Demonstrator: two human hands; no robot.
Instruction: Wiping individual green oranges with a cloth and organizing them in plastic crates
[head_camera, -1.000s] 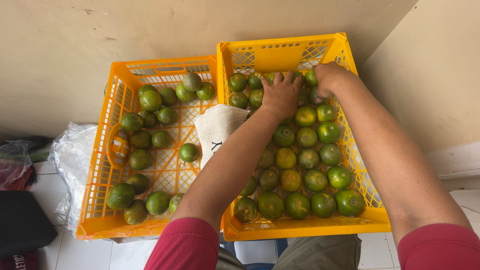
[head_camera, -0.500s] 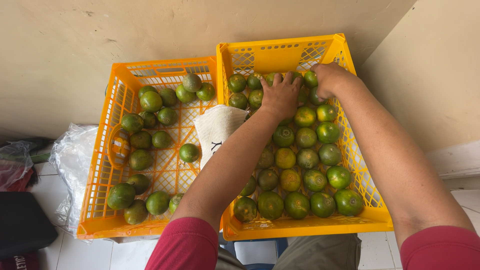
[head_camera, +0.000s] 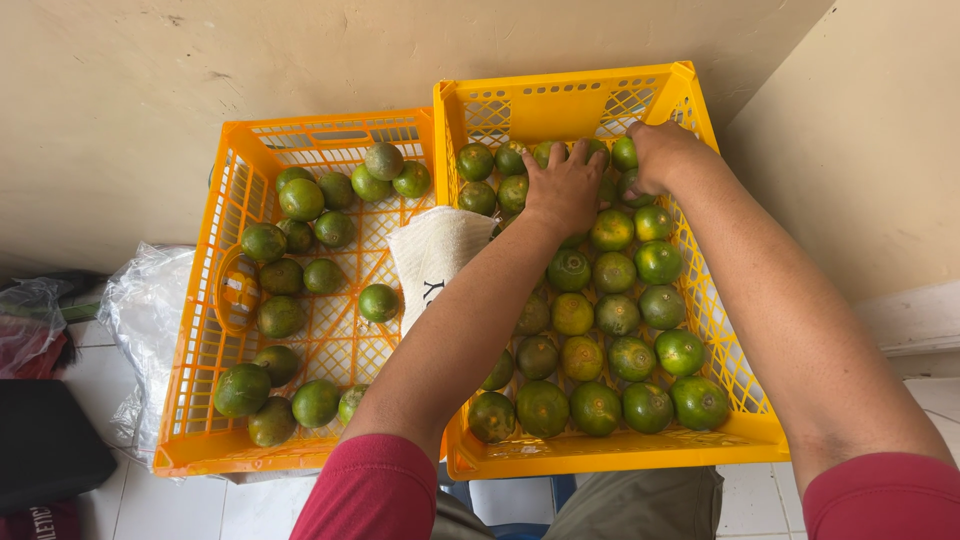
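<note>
Two plastic crates stand side by side against a wall. The yellow-orange right crate (head_camera: 600, 455) is packed with several green citrus fruits (head_camera: 597, 408). My left hand (head_camera: 565, 188) lies palm down on the fruits at its far end, fingers spread. My right hand (head_camera: 657, 152) is curled over fruits near the far right corner; its fingertips are hidden. The orange left crate (head_camera: 190, 400) holds several loose green fruits (head_camera: 302, 201).
A white cloth (head_camera: 435, 255) hangs over the wall shared by the two crates. A clear plastic bag (head_camera: 140, 310) lies left of the left crate, with a dark bag (head_camera: 40, 450) on the tiled floor. Beige walls close in behind and to the right.
Both hands stay at the far end of the right crate with only slight shifts. No fruit has visibly been lifted.
</note>
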